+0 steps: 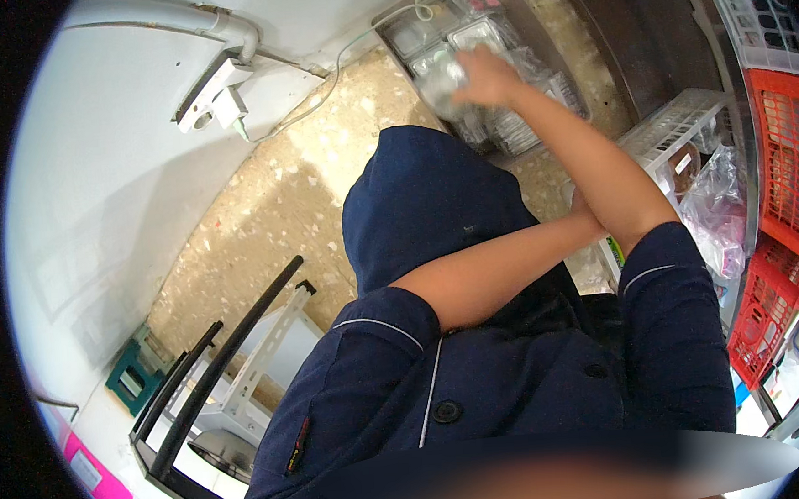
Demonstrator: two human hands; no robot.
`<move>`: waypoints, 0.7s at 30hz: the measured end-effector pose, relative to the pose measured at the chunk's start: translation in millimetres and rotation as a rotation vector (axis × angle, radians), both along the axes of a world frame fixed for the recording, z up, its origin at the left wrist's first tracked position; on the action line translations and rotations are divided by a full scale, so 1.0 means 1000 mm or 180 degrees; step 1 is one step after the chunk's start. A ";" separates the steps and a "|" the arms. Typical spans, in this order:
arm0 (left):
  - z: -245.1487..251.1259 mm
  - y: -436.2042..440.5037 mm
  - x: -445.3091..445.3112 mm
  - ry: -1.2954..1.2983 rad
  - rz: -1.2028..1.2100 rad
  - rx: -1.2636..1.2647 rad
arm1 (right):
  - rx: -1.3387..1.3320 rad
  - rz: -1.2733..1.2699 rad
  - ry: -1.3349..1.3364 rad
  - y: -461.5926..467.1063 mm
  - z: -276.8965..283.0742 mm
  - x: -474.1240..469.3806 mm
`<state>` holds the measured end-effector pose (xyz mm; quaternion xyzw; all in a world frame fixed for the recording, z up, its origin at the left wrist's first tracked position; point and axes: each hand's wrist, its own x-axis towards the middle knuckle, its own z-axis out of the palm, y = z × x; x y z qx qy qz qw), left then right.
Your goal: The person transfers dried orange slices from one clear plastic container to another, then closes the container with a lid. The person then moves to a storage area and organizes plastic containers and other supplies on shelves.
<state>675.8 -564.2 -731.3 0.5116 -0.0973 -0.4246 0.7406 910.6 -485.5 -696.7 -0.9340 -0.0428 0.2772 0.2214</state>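
Observation:
My right hand (488, 78), blurred by movement, is over a grey plastic bin (411, 77) on the floor. Clear plastic containers (420, 32) and bundles of clear plastic packaging (512, 129) fill the bin. A blurred translucent item (439, 86) lies beside my fingers; whether I grip it cannot be told. My left forearm crosses in front of my body towards the right. Only a small part of my left hand (580, 203) shows, by the right forearm that covers the rest, so its fingers and anything in them are hidden. It is near a clear perforated crate (673, 126).
A white cable (339, 68) runs from a wall socket strip (215, 96) to above the bin. Red plastic baskets (792, 157) stand at the right. Plastic bags (716, 209) are below them. A metal-framed cart with a black handle (228, 363) and a green step stool (133, 379) stand at the left.

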 end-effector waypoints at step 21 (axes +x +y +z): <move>0.002 0.003 -0.006 0.0693 0.0228 -0.1185 | -0.0491 0.1959 0.0546 0.020 -0.076 -0.058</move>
